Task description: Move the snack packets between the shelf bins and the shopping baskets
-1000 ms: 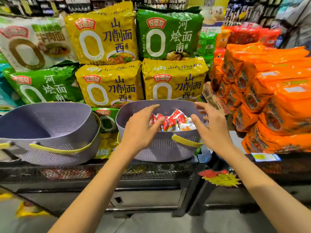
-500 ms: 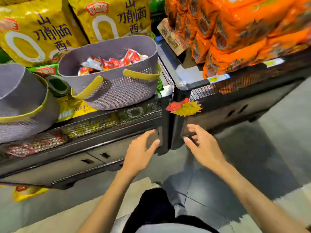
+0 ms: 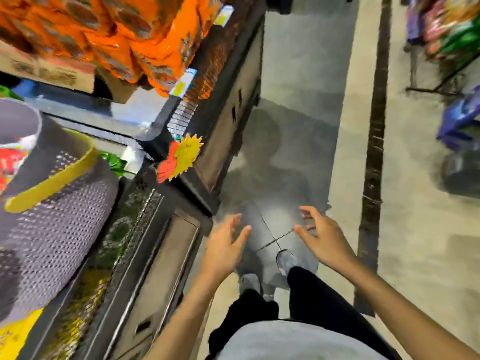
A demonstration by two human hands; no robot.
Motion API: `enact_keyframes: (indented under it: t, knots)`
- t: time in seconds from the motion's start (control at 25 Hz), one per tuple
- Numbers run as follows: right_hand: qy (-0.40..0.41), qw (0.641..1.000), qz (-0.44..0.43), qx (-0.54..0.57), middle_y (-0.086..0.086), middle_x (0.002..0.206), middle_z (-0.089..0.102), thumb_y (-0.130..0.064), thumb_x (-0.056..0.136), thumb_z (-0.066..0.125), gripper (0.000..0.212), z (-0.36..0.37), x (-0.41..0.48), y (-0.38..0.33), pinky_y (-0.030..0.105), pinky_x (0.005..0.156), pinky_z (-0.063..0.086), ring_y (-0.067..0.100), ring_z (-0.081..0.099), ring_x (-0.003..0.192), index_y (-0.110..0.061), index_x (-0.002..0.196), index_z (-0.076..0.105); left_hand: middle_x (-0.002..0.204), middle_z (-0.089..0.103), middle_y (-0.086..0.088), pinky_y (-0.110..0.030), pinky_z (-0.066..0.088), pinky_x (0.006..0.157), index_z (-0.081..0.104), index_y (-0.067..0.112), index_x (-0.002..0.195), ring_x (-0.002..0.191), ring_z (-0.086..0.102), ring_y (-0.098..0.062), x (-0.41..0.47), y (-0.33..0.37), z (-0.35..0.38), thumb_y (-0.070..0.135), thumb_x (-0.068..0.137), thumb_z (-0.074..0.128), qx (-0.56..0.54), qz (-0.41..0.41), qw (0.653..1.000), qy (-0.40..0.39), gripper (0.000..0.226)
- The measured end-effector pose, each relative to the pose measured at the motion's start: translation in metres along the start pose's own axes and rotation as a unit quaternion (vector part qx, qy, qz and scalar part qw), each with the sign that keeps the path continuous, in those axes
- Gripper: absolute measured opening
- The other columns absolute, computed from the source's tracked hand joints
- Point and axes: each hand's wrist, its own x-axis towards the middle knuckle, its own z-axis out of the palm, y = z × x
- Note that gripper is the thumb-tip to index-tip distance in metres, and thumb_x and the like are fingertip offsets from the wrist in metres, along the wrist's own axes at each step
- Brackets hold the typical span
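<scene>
A grey perforated basket (image 3: 52, 229) with a yellow handle (image 3: 52, 180) sits on the shelf at the left edge, tilted in the turned view. Red and white snack packets (image 3: 10, 159) show inside it. Orange packets (image 3: 117, 29) are stacked on the neighbouring shelf at top left. My left hand (image 3: 224, 245) hangs over the floor with fingers spread, holding nothing. My right hand (image 3: 320, 235) is level with it, fingers loosely bent and empty. Both hands are well away from the basket, down and to its right.
The dark shelf unit (image 3: 181, 193) with its wire front runs diagonally from bottom left to the top. A yellow and red star tag (image 3: 181, 157) hangs at its corner. Grey floor (image 3: 298, 100) stretches ahead. Another display of goods (image 3: 454, 35) stands at the far right. My legs and shoes (image 3: 288, 261) are below.
The view has swung right and down, away from the shelf towards the aisle floor. Both hands left the basket, dropped low and stay empty.
</scene>
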Motion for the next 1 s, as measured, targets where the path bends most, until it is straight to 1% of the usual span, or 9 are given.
enact_keyframes:
  t: [0.08,0.16,0.24,0.32,0.44,0.56,0.68,0.84,1.0]
  knots:
    - [0.070,0.994,0.074,0.035,-0.003,0.117,0.057,-0.028,0.090,0.060,0.041,-0.006,-0.028,0.020,0.040,0.086,0.050,0.019,0.061,0.096,-0.020,0.129,0.050,0.133,0.057,-0.004,-0.029,0.042,0.097,0.049,0.014,0.133,0.116,0.056,-0.020,0.017,0.013,0.016,0.034,0.094,0.052,0.049,0.052,0.993,-0.091,0.043]
    - [0.132,0.977,0.145,0.079,-0.002,0.114,0.057,-0.027,0.090,0.059,0.039,-0.012,-0.061,0.042,0.041,0.086,0.050,0.018,0.060,0.092,-0.019,0.127,0.049,0.132,0.058,-0.004,-0.032,0.043,0.095,0.047,0.016,0.135,0.113,0.058,-0.023,0.028,0.037,0.039,0.038,0.094,0.050,0.098,0.110,0.973,-0.178,0.046]
    - [0.192,0.952,0.207,0.117,-0.003,0.110,0.056,-0.026,0.092,0.058,0.038,-0.018,-0.093,0.065,0.032,0.080,0.048,0.016,0.058,0.087,-0.019,0.127,0.049,0.133,0.057,-0.006,-0.031,0.041,0.095,0.045,0.016,0.137,0.117,0.056,-0.023,0.031,0.068,0.071,0.040,0.095,0.050,0.124,0.164,0.947,-0.246,0.049]
    - [0.224,0.934,0.250,0.125,-0.004,0.104,0.056,-0.026,0.092,0.057,0.037,-0.024,-0.118,0.082,0.024,0.071,0.038,0.014,0.055,0.082,-0.019,0.128,0.049,0.134,0.055,-0.008,-0.034,0.041,0.100,0.045,0.016,0.137,0.122,0.053,-0.025,0.031,0.094,0.102,0.048,0.092,0.049,0.141,0.204,0.923,-0.295,0.056]
    - [0.280,0.897,0.303,0.159,0.001,0.107,0.061,-0.025,0.092,0.058,0.038,-0.034,-0.155,0.117,0.022,0.071,0.036,0.014,0.056,0.083,-0.019,0.128,0.050,0.130,0.059,-0.006,-0.040,0.045,0.098,0.047,0.019,0.135,0.117,0.057,-0.026,0.019,0.138,0.160,0.057,0.080,0.040,0.168,0.255,0.879,-0.366,0.067]
    - [0.326,0.856,0.346,0.203,0.004,0.113,0.065,-0.023,0.091,0.059,0.037,-0.051,-0.187,0.158,0.025,0.074,0.042,0.019,0.061,0.086,-0.017,0.127,0.052,0.133,0.057,-0.003,-0.035,0.046,0.096,0.045,0.022,0.137,0.111,0.061,-0.025,0.003,0.174,0.223,0.049,0.093,0.047,0.184,0.278,0.846,-0.415,0.052]
    - [0.351,0.827,0.377,0.225,0.005,0.114,0.064,-0.023,0.092,0.058,0.036,-0.081,-0.215,0.200,0.025,0.075,0.042,0.023,0.064,0.092,-0.016,0.126,0.050,0.136,0.054,-0.005,-0.028,0.044,0.094,0.043,0.018,0.137,0.114,0.059,-0.025,-0.013,0.201,0.282,0.037,0.096,0.048,0.202,0.299,0.824,-0.438,0.046]
    - [0.381,0.793,0.409,0.242,0.007,0.122,0.059,-0.028,0.093,0.055,0.040,-0.135,-0.251,0.265,0.031,0.082,0.044,0.019,0.057,0.085,-0.016,0.130,0.046,0.132,0.056,-0.010,-0.021,0.039,0.093,0.047,0.014,0.133,0.120,0.053,-0.022,-0.038,0.236,0.355,0.030,0.096,0.050,0.202,0.282,0.817,-0.460,0.041]
    - [0.416,0.764,0.418,0.263,0.007,0.121,0.058,-0.028,0.093,0.055,0.040,-0.182,-0.272,0.313,0.032,0.083,0.045,0.018,0.056,0.085,-0.015,0.130,0.047,0.130,0.057,-0.008,-0.026,0.041,0.094,0.048,0.015,0.133,0.116,0.055,-0.022,-0.049,0.269,0.408,0.030,0.095,0.051,0.221,0.257,0.815,-0.469,0.041]
